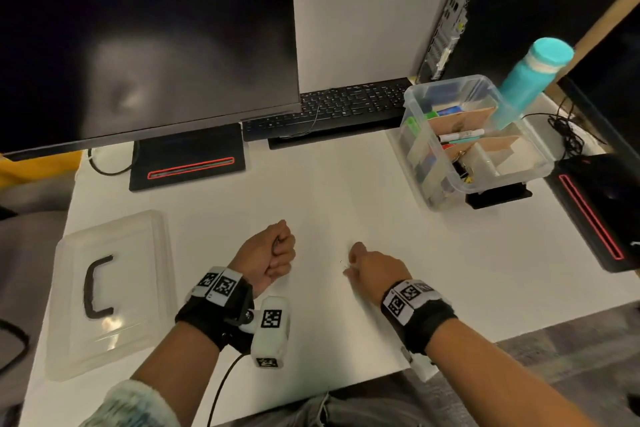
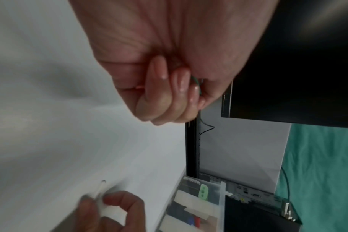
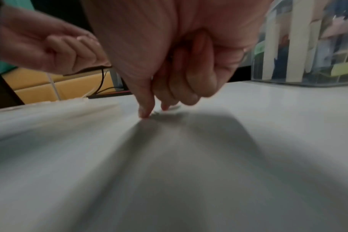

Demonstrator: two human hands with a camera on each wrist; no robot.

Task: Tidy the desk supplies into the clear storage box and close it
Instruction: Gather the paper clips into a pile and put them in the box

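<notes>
Office workstation. White desk [image 1: 346, 184] with big dark monitor [image 1: 138, 38] on flat black stand [image 1: 187, 158], black keyboard [image 1: 329, 107] behind it, PC tower [image 1: 450, 10] at back right, its rear ports showing, cables [image 1: 564, 130] trailing beside it. White partition [image 1: 363, 10] behind desk. Teal bottle [image 1: 530, 80] and clear box [image 1: 474, 139] of stationery, markers and sticky notes among it, at right. Grey carpet [image 1: 571, 357] underfoot
</notes>
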